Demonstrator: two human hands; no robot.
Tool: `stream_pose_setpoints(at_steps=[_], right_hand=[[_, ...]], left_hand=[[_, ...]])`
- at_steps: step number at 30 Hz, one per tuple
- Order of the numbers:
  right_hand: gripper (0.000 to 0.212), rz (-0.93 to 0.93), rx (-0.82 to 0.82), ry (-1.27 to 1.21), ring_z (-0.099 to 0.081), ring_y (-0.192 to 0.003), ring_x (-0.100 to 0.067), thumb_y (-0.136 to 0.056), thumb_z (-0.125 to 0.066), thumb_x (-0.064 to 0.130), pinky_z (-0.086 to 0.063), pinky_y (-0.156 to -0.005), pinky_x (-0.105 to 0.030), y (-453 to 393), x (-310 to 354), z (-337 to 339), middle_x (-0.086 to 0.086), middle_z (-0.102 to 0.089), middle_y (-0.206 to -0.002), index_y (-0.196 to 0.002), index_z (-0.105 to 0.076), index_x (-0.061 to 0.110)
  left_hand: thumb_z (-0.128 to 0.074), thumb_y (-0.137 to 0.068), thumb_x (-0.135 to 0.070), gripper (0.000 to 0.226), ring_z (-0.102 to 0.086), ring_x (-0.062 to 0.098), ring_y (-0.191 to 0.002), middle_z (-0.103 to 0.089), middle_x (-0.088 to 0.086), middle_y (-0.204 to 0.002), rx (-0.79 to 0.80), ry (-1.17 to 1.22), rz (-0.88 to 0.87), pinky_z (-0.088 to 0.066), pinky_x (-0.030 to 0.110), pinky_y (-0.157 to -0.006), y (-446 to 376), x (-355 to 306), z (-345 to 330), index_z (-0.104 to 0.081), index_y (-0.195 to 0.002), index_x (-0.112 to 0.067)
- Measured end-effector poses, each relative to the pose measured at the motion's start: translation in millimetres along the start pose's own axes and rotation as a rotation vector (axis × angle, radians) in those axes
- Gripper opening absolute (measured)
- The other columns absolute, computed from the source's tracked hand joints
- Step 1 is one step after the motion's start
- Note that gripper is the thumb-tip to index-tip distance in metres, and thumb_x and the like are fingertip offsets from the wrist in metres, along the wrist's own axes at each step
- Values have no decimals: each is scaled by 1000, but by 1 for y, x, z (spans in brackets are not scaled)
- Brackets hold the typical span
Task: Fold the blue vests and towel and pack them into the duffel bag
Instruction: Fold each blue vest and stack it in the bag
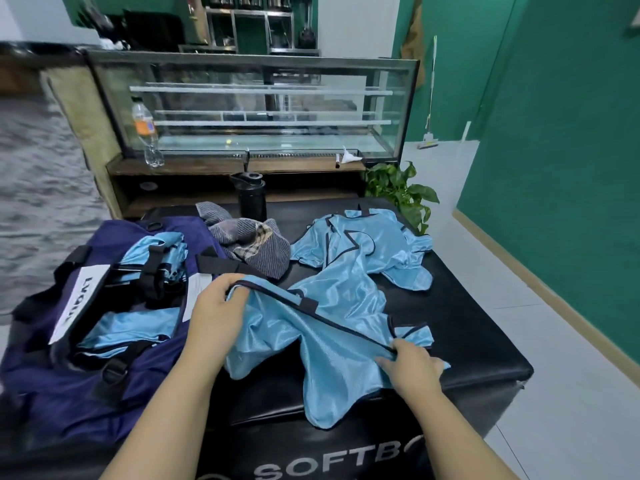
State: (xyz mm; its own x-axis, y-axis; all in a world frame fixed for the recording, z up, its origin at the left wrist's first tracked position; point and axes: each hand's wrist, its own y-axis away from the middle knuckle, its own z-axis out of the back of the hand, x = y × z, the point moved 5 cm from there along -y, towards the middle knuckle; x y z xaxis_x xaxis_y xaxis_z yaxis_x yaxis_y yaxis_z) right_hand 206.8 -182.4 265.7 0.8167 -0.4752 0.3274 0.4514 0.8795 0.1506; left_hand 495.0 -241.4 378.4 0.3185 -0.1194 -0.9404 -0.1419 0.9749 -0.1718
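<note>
Blue vest (311,344) stretched between both hands' fingers (239,285) (dark-trimmed edge pinched).

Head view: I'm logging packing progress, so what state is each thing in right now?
Navy duffel bag: open, light blue cloth inside.
Light blue vest with dark trim: unfolded, held by both hands.
Left hand: grips the vest's trimmed edge.
Right hand: pinches the same edge.
Second light blue vest: crumpled on the black padded box.
Grey striped towel: bunched, unfolded.
Black bottle: upright, lid shut.
</note>
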Motion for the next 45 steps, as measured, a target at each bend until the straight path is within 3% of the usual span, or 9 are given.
stream_pose_setpoints(at_steps=[8,14,18,21,26,30,33,38,45], right_hand=[[30,97,80,-658,-41,-58,-16,-89,-64,25,-30,-54,-28,5,42,62,-6,-46,-65,-69,-45,11],[18,10,297,-1243,-65,-80,-26,-90,-64,19,-51,-77,-34,28,87,113,-16,-71,-90,-92,-66,1],[11,8,364,-1429,-60,-69,-24,-91,-63,16,-50,-71,-34,38,112,132,-10,-63,-77,-85,-60,8],[4,24,378,-1442,-63,-65,-20,-92,-61,13,-53,-57,-29,45,123,139,-8,-65,-76,-92,-62,9],[39,49,406,-1633,-68,-58,-15,-93,-54,0,-51,-45,-23,52,133,140,-11,-68,-96,-127,-51,19],[44,109,439,-1646,-67,-60,-14,-92,-52,-5,-55,-52,-24,54,143,135,-12,-67,-86,-130,-50,17],[42,83,447,-1697,-68,-77,-19,-92,-55,-2,-57,-57,-24,53,145,129,-17,-65,-99,-131,-49,10],[55,199,531,-1793,-69,-92,-30,-89,-60,9,-59,-69,-29,59,157,126,-20,-70,-106,-138,-37,-1],[39,631,388,-1080,-63,-90,2,-77,-77,12,-44,-79,-11,73,173,115,11,-70,-106,-105,-51,20]], left_hand=[[-55,-90,-19,16,-62,22,-90,-69,4,-94,-45,121,74,-48,40,-88,-10,-9,18,-70,-88,-22],[-62,-90,-10,40,-50,6,-119,-54,-9,-129,103,272,-56,-38,27,-102,-9,-44,16,-53,-124,-28],[-75,-73,-43,46,-40,-5,-130,-47,-23,-137,328,26,-242,-30,29,-112,8,-63,-1,-57,-115,-54],[-76,-78,-22,57,-38,-15,-125,-47,-21,-138,552,8,-320,-28,12,-109,29,-74,-18,-54,-123,-49],[-78,-73,-38,84,-18,-21,-131,-23,-33,-143,628,-188,-373,-17,1,-105,41,-80,-25,-22,-130,-65],[-66,-86,-31,49,-40,-16,-119,-48,-28,-128,406,-210,-411,-34,17,-105,34,-84,-18,-47,-121,-59],[-55,-92,-17,29,-50,-13,-90,-58,-23,-101,300,-215,-421,-38,7,-80,31,-87,-7,-66,-101,-42],[-55,-92,-19,20,-41,4,-54,-48,-12,-58,242,-20,-268,-34,20,-55,25,-75,-5,-57,-73,-24],[-53,-93,-7,37,-38,17,-53,-50,1,-53,184,343,-88,-31,28,-52,16,-64,-4,-45,-100,-42]])
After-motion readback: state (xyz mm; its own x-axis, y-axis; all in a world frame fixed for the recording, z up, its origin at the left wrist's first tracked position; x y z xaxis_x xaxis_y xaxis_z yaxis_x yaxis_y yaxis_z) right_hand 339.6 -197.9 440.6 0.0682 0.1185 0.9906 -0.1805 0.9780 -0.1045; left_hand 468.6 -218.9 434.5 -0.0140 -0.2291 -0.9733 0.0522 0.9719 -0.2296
